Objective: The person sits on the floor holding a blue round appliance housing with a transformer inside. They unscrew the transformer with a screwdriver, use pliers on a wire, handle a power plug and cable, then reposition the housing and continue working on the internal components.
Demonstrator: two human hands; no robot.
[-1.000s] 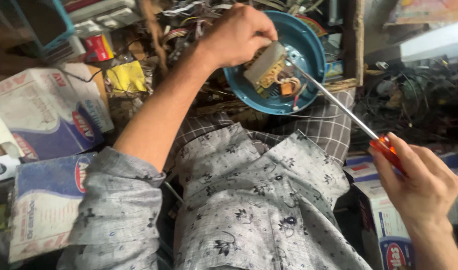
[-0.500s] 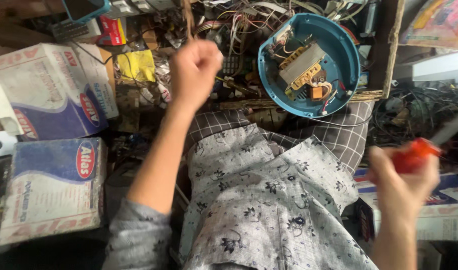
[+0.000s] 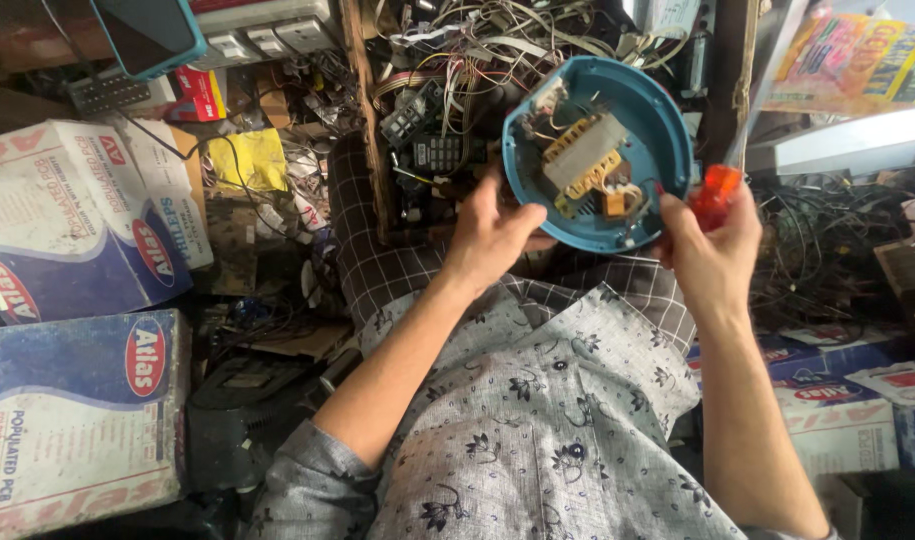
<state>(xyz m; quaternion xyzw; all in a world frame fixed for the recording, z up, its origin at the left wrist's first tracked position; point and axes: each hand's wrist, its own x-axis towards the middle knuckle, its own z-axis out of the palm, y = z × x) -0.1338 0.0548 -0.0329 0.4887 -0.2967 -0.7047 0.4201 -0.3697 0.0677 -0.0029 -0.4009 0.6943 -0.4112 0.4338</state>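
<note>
Seen from above, a person sits among heaps of electronic scrap, working on a round blue housing [image 3: 645,120] held up over the lap. The left hand [image 3: 492,235] supports the housing from below at its lower left edge, fingers spread and curled under the rim, so it grips the shell rather than closing into a fist. The right hand [image 3: 712,250] is closed around the orange handle of a screwdriver [image 3: 715,195], whose shaft runs upward past the housing's right side; the thumb also rests against the housing's lower right rim. The hands sit apart, one at each side of the shell.

Inside the open housing sits a transformer [image 3: 584,165] with yellow end frames, plus a small orange part and thin wires (all look seated in place, though any screws are too small to make out). As a judgement, the shell is already opened and its insides exposed, but nothing appears removed yet; the screwdriver tip is not on any part.

Around the person lie worn cardboard boxes [image 3: 77,400] at left, a tangle of wires [image 3: 477,40] and circuit parts ahead, and a yellow scrap [image 3: 247,160] beside them. The person wears a grey floral shirt [image 3: 547,430].
</note>
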